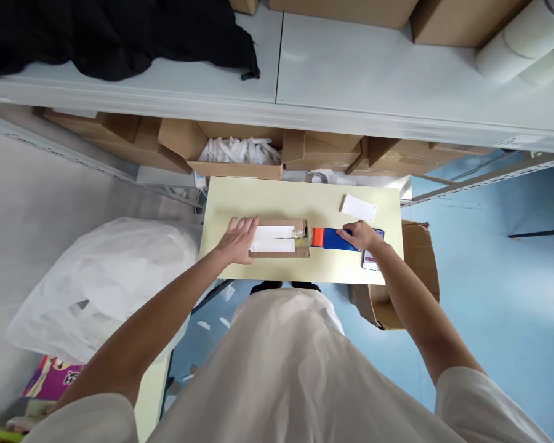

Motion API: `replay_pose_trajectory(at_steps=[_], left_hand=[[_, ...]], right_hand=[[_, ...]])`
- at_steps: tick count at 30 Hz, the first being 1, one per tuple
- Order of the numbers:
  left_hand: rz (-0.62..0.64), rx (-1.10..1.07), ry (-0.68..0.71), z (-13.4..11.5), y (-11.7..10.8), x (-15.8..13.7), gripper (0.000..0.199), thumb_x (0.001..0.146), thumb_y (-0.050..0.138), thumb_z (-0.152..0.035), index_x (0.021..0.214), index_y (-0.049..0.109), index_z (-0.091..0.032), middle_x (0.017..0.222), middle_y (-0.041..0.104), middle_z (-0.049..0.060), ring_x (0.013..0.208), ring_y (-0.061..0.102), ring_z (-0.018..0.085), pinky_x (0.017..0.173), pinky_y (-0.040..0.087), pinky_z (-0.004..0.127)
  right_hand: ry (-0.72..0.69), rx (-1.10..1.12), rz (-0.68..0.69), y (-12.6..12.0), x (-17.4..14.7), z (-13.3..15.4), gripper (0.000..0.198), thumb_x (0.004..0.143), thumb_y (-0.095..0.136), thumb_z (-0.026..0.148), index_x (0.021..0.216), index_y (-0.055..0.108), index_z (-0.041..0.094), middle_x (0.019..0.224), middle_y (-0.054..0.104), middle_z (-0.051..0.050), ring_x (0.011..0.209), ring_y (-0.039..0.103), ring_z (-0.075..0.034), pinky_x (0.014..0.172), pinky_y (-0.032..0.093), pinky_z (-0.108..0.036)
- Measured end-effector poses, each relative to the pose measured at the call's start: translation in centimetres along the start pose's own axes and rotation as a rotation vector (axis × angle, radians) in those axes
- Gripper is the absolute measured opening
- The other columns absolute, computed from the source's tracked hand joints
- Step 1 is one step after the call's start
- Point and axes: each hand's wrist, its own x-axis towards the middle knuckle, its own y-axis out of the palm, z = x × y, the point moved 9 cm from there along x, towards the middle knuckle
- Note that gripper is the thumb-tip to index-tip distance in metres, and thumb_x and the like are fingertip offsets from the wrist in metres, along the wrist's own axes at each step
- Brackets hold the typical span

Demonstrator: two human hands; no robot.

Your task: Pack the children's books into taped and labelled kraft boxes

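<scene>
The left hand [240, 240] clasps the left end of a long brown cardboard box [301, 246] with white strips [272, 245], lying on a pale yellow rectangular table [277, 200]; at the box's right end, the right hand [361, 235] grips a blue-and-orange handheld tool [330, 239], a dark-edged smartphone [370, 261] farther right

Brown carton [301, 251] — lying flat; blue-orange tool [335, 239] — at right end.

Place: packing workshop or stockroom
Shelving [378, 67]: grey, carrying cardboard boxes [346, 11]
Table [268, 195]: holds a carton [301, 252]
Floor [484, 277]: blue
</scene>
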Motion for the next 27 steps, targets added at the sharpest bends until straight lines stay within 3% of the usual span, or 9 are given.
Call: replay_pose_trajectory(at_steps=[3,6,9,12,18,23,27], left_hand=[[-0.015,0.043,0.026,-1.9,0.2,0.7,0.123,0.053,0.072,-0.05,0.146,0.006,-0.003,0.15,0.02,0.027,0.138,0.017,0.04,0.112,-0.003,0.052],[-0.002,0.048,0.06,-5.2,0.9,2.5,0.126,0.053,0.069,-0.064,0.147,0.01,-0.004,0.154,0.006,0.026,0.141,0.002,0.041,0.111,-0.006,0.054],[0.001,0.027,0.103,-8.9,1.4,4.8,0.124,0.055,0.065,-0.068,0.147,0.01,-0.006,0.155,0.002,0.024,0.141,-0.002,0.041,0.109,-0.007,0.058],[-0.024,-0.004,0.141,-11.5,1.2,6.4,0.119,0.059,0.064,-0.063,0.148,0.008,-0.006,0.155,0.005,0.022,0.14,0.005,0.041,0.109,-0.006,0.058],[-0.013,-0.062,0.157,-11.8,1.0,6.7,0.11,0.064,0.063,-0.054,0.149,0.009,-0.012,0.15,0.024,0.02,0.133,0.023,0.039,0.109,0.004,0.052],[0.019,-0.063,0.165,-11.5,1.3,6.6,0.1,0.064,0.066,-0.053,0.148,0.017,-0.028,0.15,0.023,0.014,0.133,0.022,0.038,0.108,0.004,0.053],[0.021,-0.048,0.169,-11.6,1.5,6.6,0.097,0.065,0.066,-0.055,0.147,0.021,-0.029,0.151,0.022,0.015,0.135,0.02,0.038,0.108,0.003,0.055]], right_hand=[[0.002,-0.009,0.002,0.6,0.7,0.2,0.052,0.087,0.031,0.059,0.055,0.048,0.021,0.053,0.054,-0.002,0.053,0.049,-0.015,0.058,0.035,-0.027],[-0.021,0.027,0.015,1.2,1.2,0.3,0.052,0.087,0.032,0.058,0.056,0.048,0.021,0.053,0.053,-0.002,0.051,0.048,-0.014,0.057,0.034,-0.027],[-0.042,0.037,0.02,1.4,1.3,0.3,0.052,0.087,0.031,0.058,0.056,0.048,0.021,0.053,0.054,-0.002,0.05,0.047,-0.014,0.057,0.033,-0.027],[-0.047,0.041,0.029,1.6,1.5,0.2,0.053,0.088,0.03,0.057,0.056,0.049,0.02,0.053,0.053,-0.002,0.051,0.047,-0.014,0.057,0.034,-0.027],[-0.078,0.07,0.027,1.3,1.5,-0.1,0.05,0.088,0.032,0.055,0.058,0.05,0.02,0.053,0.051,-0.002,0.051,0.045,-0.013,0.056,0.035,-0.026],[-0.089,0.071,0.043,0.0,0.1,-2.4,0.054,0.088,0.029,0.058,0.056,0.051,0.02,0.051,0.051,-0.001,0.048,0.045,-0.013,0.054,0.035,-0.026],[0.008,-0.064,0.089,-0.6,-0.5,-3.8,0.059,0.087,0.029,0.062,0.059,0.058,0.019,0.057,0.059,-0.007,0.056,0.055,-0.018,0.058,0.037,-0.029]])
